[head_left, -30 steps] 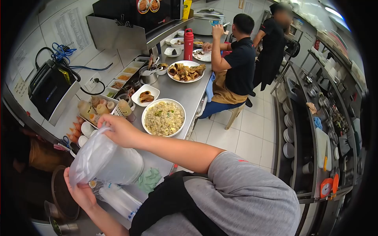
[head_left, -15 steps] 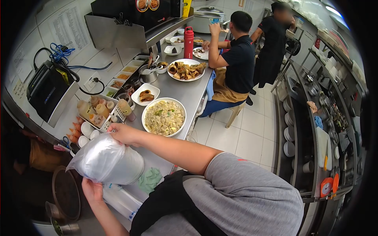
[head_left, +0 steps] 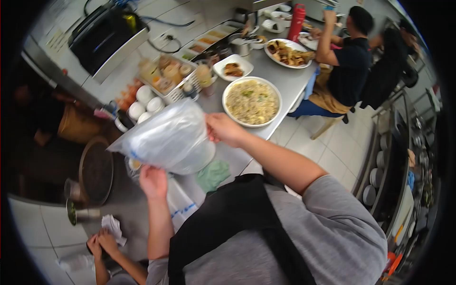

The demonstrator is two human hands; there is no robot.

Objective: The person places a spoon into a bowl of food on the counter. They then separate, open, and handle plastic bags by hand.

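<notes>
A clear plastic bag (head_left: pixel 164 137) is held up over the steel counter, puffed around a pale, rounded shape I cannot make out. My right hand (head_left: pixel 224 129) pinches the bag's right side. At its lower left edge, my left hand (head_left: pixel 154 181) grips the film between thumb and fingers. Beneath the bag lies a pale green cloth (head_left: pixel 212 175), with flat plastic bags with blue print (head_left: pixel 183 203) beside my left forearm. A large white bowl of fried rice (head_left: pixel 251 101) stands just beyond my right hand.
A white basket of sauce bottles (head_left: pixel 183 90) and white cups (head_left: pixel 145 102) stand behind the bag. Farther along are a small white dish (head_left: pixel 233 68), a food platter (head_left: pixel 289 53) and a red bottle (head_left: pixel 296 23). Another person's hands (head_left: pixel 103 241) are at lower left; a seated person (head_left: pixel 351 61) is right.
My view has swung left and down, so the counter appears farther right. My right hand has shifted from the bag's top to its right side. Another person's hands have come into view.
</notes>
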